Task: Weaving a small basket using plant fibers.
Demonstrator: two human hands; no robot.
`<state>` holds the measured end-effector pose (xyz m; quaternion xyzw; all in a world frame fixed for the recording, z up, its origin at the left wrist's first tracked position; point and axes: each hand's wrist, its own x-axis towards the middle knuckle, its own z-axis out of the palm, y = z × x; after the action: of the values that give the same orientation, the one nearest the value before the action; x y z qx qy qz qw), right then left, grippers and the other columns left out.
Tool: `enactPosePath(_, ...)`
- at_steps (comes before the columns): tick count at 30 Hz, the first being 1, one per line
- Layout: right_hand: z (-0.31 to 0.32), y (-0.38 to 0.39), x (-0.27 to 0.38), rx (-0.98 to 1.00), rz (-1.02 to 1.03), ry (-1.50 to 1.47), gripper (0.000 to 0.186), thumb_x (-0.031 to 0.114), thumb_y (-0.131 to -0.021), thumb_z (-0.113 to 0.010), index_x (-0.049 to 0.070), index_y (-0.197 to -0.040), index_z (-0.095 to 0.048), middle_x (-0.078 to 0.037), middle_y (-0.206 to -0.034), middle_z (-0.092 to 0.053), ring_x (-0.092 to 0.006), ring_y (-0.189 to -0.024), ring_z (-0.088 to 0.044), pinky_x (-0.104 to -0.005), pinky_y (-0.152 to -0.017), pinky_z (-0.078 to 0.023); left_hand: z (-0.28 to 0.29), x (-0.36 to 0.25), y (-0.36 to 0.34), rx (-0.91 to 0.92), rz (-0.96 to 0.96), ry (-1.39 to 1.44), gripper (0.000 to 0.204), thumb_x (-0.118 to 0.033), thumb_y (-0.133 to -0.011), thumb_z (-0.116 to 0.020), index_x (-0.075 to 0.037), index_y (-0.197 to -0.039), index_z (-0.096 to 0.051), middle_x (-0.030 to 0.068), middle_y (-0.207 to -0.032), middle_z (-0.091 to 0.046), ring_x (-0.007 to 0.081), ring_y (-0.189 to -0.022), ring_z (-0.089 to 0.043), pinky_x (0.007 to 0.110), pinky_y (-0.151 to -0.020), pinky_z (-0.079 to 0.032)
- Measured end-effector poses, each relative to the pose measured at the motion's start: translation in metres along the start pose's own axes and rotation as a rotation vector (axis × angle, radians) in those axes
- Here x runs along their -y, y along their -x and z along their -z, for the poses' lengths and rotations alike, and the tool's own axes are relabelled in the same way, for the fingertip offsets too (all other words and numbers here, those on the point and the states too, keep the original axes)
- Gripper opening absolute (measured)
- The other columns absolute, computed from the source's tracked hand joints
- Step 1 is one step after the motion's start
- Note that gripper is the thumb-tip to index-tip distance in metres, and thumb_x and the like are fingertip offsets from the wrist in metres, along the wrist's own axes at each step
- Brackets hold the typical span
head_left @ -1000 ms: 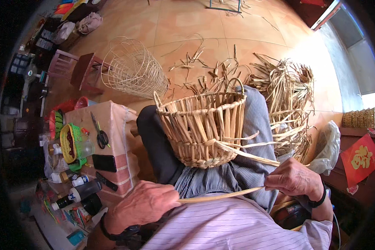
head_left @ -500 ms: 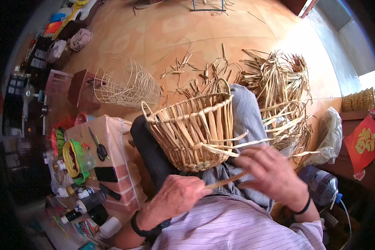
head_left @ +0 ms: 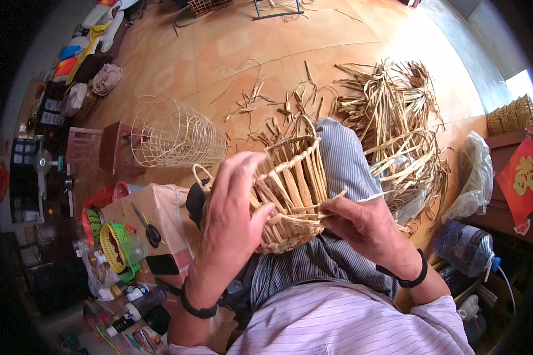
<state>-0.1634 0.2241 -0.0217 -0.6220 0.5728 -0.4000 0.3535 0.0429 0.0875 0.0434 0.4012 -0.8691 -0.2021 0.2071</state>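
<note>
A half-woven straw basket [head_left: 293, 189] lies on my lap, tilted on its side. My left hand [head_left: 231, 216] is spread flat against its left side, thumb pressing the woven wall. My right hand [head_left: 367, 228] pinches a flat straw strip [head_left: 361, 198] at the basket's lower right edge, where the strip runs into the weave. Both wrists carry dark bands.
A pile of loose straw strips [head_left: 391, 118] lies on the tiled floor at right, scraps scattered ahead. A bare wire basket frame [head_left: 175, 136] rests on a small red stool. A cardboard box [head_left: 154, 213] with scissors [head_left: 148, 228], a green basket and bottles stands at left. Plastic bag at right.
My left hand rose from my lap and now covers the basket's side. My right hand moved up to the basket's edge with the strip. The view tilted forward.
</note>
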Motion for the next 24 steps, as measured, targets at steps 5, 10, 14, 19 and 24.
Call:
enactPosePath(5,-0.005,-0.018,0.002,-0.053,0.003,0.101,0.018,0.004,-0.093,-0.074,0.004,-0.106,-0.061,-0.017,-0.088,-0.065,-0.0429,-0.076,-0.067,-0.0505,-0.064,-0.053,0.0,0.021,-0.028,0.393,0.202,0.091,0.05,-0.009,-0.074,-0.088,0.002,-0.119,-0.07,0.0195,-0.103,-0.076,0.0333,-0.098,-0.075,0.041,-0.09,-0.058)
enactPosePath(10,-0.024,-0.035,-0.002,-0.078,0.014,0.068,0.02,0.006,-0.09,-0.076,0.004,-0.104,-0.062,-0.017,-0.092,-0.064,-0.0439,-0.082,-0.067,-0.051,-0.068,-0.053,-0.008,0.042,-0.054,0.741,0.214,0.152,0.037,-0.015,-0.079,-0.083,0.004,-0.108,-0.071,0.0165,-0.093,-0.076,0.0176,-0.086,-0.071,0.036,-0.081,-0.056)
enactPosePath(14,-0.031,-0.046,-0.007,-0.042,-0.053,0.048,0.023,0.01,-0.088,-0.079,0.004,-0.102,-0.063,-0.017,-0.093,-0.065,-0.0447,-0.085,-0.067,-0.0506,-0.071,-0.053,-0.016,0.055,-0.058,0.85,0.219,0.38,0.034,-0.018,-0.08,-0.082,0.003,-0.105,-0.071,0.0074,-0.091,-0.074,0.0116,-0.086,-0.066,0.033,-0.079,-0.055)
enactPosePath(19,-0.034,-0.046,-0.007,-0.063,-0.044,-0.032,0.027,0.01,-0.085,-0.081,0.003,-0.1,-0.059,-0.019,-0.092,-0.064,-0.0457,-0.086,-0.067,-0.0505,-0.07,-0.053,-0.017,0.055,-0.066,0.922,0.25,0.414,0.033,-0.019,-0.08,-0.081,0.003,-0.102,-0.07,0.0046,-0.09,-0.073,0.0107,-0.085,-0.066,0.031,-0.077,-0.055)
enactPosePath(24,-0.041,-0.043,-0.008,-0.112,-0.019,0.005,0.03,0.01,-0.085,-0.08,0.002,-0.102,-0.056,-0.02,-0.092,-0.063,-0.0465,-0.085,-0.066,-0.0509,-0.07,-0.053,-0.025,0.055,-0.063,0.902,0.279,0.402,0.042,-0.023,-0.072,-0.081,0.004,-0.102,-0.071,0.0152,-0.081,-0.072,0.0217,-0.076,-0.069,0.037,-0.072,-0.054)
